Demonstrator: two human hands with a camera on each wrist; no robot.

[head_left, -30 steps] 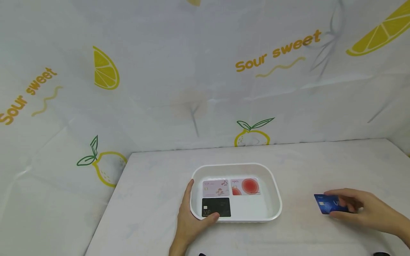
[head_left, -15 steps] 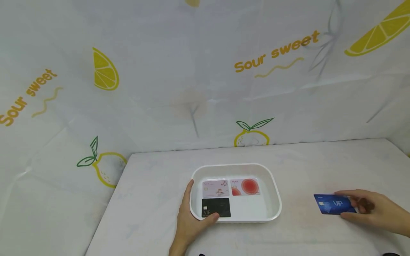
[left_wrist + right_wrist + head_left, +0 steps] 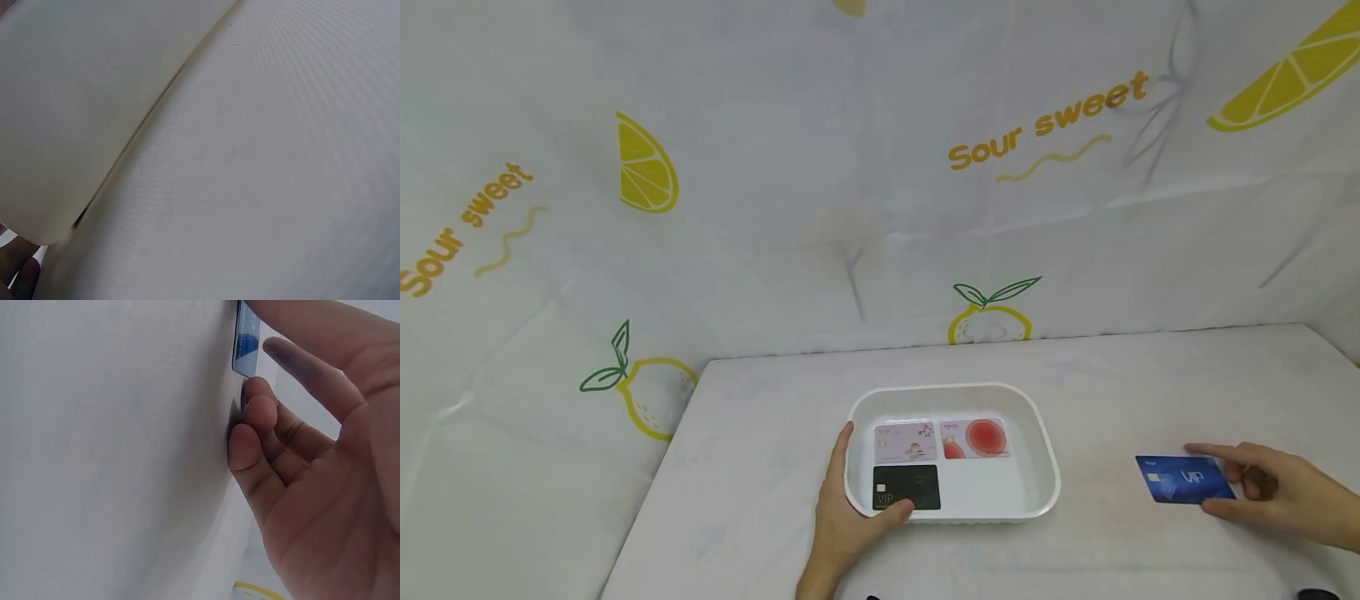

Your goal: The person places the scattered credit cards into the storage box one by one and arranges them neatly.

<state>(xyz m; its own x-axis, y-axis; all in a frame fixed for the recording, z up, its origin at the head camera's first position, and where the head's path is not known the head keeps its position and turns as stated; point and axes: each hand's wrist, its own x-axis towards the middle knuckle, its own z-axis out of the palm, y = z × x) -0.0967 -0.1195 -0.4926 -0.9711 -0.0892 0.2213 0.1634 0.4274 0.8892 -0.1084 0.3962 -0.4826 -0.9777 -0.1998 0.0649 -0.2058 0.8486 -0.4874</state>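
My left hand (image 3: 846, 521) grips the white tray (image 3: 1047, 483) at its near left corner. Its thumb reaches over the rim to the edge of a black VIP card (image 3: 917, 483); its other fingers lie along the outer wall. Behind that card are a pink card (image 3: 904, 442) and a card with red circles (image 3: 973, 438), side by side on the tray bottom. A blue VIP card (image 3: 1180, 480) lies flat on the table, right of the tray. My right hand (image 3: 1270, 492) is at that card's right end, thumb at the near corner, index finger extended just past the far edge, other fingers curled in.
The white-covered table (image 3: 752, 483) reaches back to a white sheet (image 3: 820, 208) printed with lemons. A dark object (image 3: 1318, 594) shows at the bottom right edge of the head view.
My right hand has drawn back to the right along the blue card, uncovering more of its print, and its index finger has straightened. Card, tray and left hand have stayed put.
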